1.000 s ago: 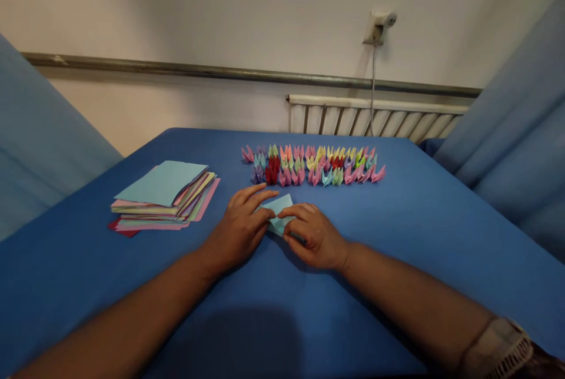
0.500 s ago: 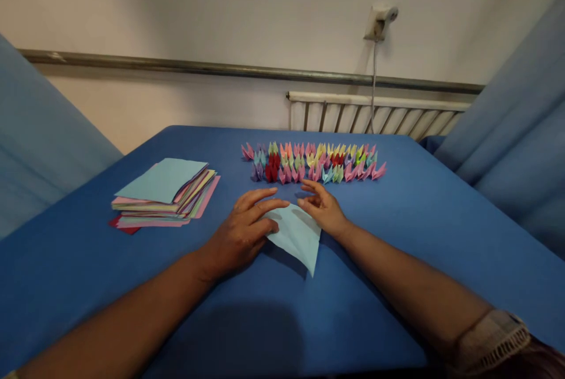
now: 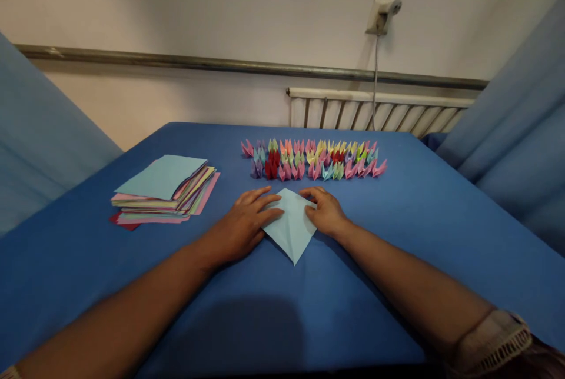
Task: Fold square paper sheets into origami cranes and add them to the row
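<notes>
A light blue square sheet of paper [image 3: 291, 229] lies before me, turned so one corner points toward me. A faint crease runs down its middle. My left hand [image 3: 249, 220] holds the left corner, its fingers lying over the edge and onto the surface. At the right corner, my right hand [image 3: 325, 209] has its thumb on the paper and its fingers curled along the upper edge. Just beyond the sheet stand several rows of small folded paper figures [image 3: 298, 170] in pink, red, yellow, green, blue and purple.
A stack of coloured paper sheets [image 3: 163, 178], light blue on top, sits to the left on the blue-covered table [image 3: 379, 285]. Behind the table are a metal rail [image 3: 220, 64], a radiator [image 3: 344, 111] and a wall socket with a plug and cord [image 3: 382, 17]. Blue curtains [image 3: 521, 108] hang at both sides.
The blue paper has turned and flattened, its near corner moving left and its far corner now showing between my hands. Both hands have settled onto its side corners.
</notes>
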{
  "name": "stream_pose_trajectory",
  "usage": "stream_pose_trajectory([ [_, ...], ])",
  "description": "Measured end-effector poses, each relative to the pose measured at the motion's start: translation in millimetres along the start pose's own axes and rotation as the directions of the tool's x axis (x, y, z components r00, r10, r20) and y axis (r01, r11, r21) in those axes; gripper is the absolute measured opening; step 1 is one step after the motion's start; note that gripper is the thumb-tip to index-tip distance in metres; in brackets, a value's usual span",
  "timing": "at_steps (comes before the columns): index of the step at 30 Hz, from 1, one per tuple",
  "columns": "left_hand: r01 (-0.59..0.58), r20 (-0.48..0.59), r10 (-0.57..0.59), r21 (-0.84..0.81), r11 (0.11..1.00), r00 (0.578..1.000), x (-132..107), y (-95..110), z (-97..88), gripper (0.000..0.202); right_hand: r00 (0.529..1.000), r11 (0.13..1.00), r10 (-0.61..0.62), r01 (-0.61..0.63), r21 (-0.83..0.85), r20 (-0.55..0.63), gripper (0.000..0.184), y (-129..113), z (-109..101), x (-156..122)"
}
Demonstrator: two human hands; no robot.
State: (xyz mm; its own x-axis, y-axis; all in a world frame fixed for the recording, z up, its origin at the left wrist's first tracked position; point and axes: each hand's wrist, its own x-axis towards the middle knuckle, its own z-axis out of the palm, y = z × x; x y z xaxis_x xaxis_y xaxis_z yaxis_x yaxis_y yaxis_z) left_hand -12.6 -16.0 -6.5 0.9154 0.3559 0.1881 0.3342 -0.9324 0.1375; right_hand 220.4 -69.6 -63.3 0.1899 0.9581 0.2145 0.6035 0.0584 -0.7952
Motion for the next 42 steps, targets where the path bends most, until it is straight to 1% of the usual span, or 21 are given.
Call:
stream_pose_trajectory([
  [1, -0.013, 0.013, 0.013, -0.004, 1.0, 1.0, 0.6, 1.8, 1.3, 0.046, 1.0, 0.999, -0.017, 0.018, -0.027, 0.02, 0.045, -0.5, -0.8, -0.9],
  [3, -0.019, 0.02, 0.019, -0.015, 1.0, 1.0, 2.1, 2.8, 4.7, 0.04, 0.999, 0.997, -0.028, 0.03, -0.066, 0.043, 0.047, -0.7, -2.0, -2.3],
  [6, 0.032, -0.025, -0.033, -0.025, 0.999, 0.999, 3.9, -2.7, 9.4, 0.023, 0.998, 0.996, -0.042, 0.046, -0.081, 0.05, 0.044, 1.2, -3.0, -2.7],
  [8, 0.077, -0.053, -0.079, -0.036, 0.996, 0.995, 4.6, -8.3, 11.1, 0.018, 0.996, 0.995, -0.071, 0.074, -0.062, 0.055, 0.039, 2.4, -4.3, -1.5],
  [11, 0.141, -0.068, -0.148, -0.101, 0.985, 0.987, 5.6, -14.9, 12.9, 0.022, 0.993, 0.996, -0.08, 0.083, -0.029, 0.087, 0.029, -0.1, -9.9, 1.1],
  [13, 0.194, -0.06, -0.207, -0.175, 0.965, 0.977, 6.7, -17.9, 14.8, 0.026, 0.987, 0.996, -0.091, 0.091, 0.008, 0.133, 0.027, -4.5, -15.9, 2.1],
  [16, 0.251, -0.038, -0.267, -0.239, 0.938, 0.963, 9.0, -21.0, 18.1, 0.031, 0.964, 0.984, -0.165, 0.147, 0.099, 0.207, 0.029, -9.9, -23.3, 1.1],
  [18, 0.264, -0.034, -0.28, -0.237, 0.935, 0.959, 10.4, -22.0, 19.2, 0.033, 0.949, 0.977, -0.203, 0.181, 0.112, 0.24, 0.022, -10.4, -24.4, -0.5],
  [20, 0.275, -0.042, -0.291, -0.221, 0.936, 0.956, 11.3, -21.9, 18.8, 0.033, 0.951, 0.98, -0.201, 0.196, 0.044, 0.233, 0.017, -8.8, -22.3, -1.5],
  [23, 0.299, -0.051, -0.314, -0.196, 0.934, 0.948, 11.4, -20.7, 17.5, 0.033, 0.966, 0.97, -0.174, 0.202, -0.137, 0.192, 0.014, -5.7, -17.3, -0.9],
  [25, 0.324, -0.053, -0.339, -0.186, 0.928, 0.939, 10.4, -20.8, 18.1, 0.032, 0.975, 0.958, -0.143, 0.179, -0.223, 0.169, 0.011, -5.1, -15.1, 0.0],
  [27, 0.359, -0.064, -0.375, -0.181, 0.916, 0.925, 9.0, -22.1, 20.3, 0.03, 0.986, 0.954, -0.092, 0.128, -0.272, 0.141, 0.008, -6.2, -14.1, 0.1],
  [29, 0.385, -0.093, -0.403, -0.163, 0.908, 0.911, 7.7, -23.1, 22.5, 0.036, 0.993, 0.949, -0.04, 0.071, -0.306, 0.107, 0.019, -8.8, -13.6, -1.2],
  [31, 0.366, -0.133, -0.381, -0.12, 0.923, 0.915, 7.0, -21.2, 22.9, 0.049, 0.997, 0.944, -0.008, 0.035, -0.328, 0.083, 0.033, -12.2, -12.8, -3.6],
  [32, 0.33, -0.135, -0.339, -0.09, 0.94, 0.931, 6.8, -18.6, 22.3, 0.053, 0.997, 0.941, 0.001, 0.025, -0.337, 0.075, 0.036, -13.9, -12.3, -5.0],
  [33, 0.276, -0.13, -0.282, -0.063, 0.959, 0.95, 6.8, -14.7, 21.1, 0.052, 0.998, 0.937, 0.005, 0.019, -0.348, 0.068, 0.038, -15.6, -11.7, -6.3],
  [35, 0.135, -0.045, -0.137, -0.041, 0.99, 0.99, 6.7, -4.7, 18.3, 0.051, 0.998, 0.927, 0.005, 0.016, -0.375, 0.056, 0.039, -18.9, -10.6, -8.4],
  [36, 0.06, 0.022, -0.059, -0.05, 0.997, 0.998, 6.5, 0.7, 17.0, 0.051, 0.999, 0.921, 0.007, 0.014, -0.388, 0.052, 0.04, -20.4, -10.3, -9.1],
  [37, 0.01, 0.094, -0.004, -0.065, 0.998, 0.996, 6.2, 5.7, 15.9, 0.053, 0.999, 0.917, 0.013, 0.009, -0.399, 0.053, 0.041, -21.9, -10.3, -9.5],
  [39, -0.008, 0.167, 0.023, -0.088, 0.996, 0.986, 5.3, 13.2, 14.5, 0.059, 0.997, 0.909, 0.041, -0.011, -0.418, 0.062, 0.039, -24.6, -11.0, -9.4],
  [42, 0.034, 0.236, -0.011, -0.095, 0.995, 0.972, 3.8, 16.9, 13.0, 0.067, 0.993, 0.892, 0.084, -0.036, -0.451, 0.088, 0.035, -27.4, -13.5, -8.5],
])
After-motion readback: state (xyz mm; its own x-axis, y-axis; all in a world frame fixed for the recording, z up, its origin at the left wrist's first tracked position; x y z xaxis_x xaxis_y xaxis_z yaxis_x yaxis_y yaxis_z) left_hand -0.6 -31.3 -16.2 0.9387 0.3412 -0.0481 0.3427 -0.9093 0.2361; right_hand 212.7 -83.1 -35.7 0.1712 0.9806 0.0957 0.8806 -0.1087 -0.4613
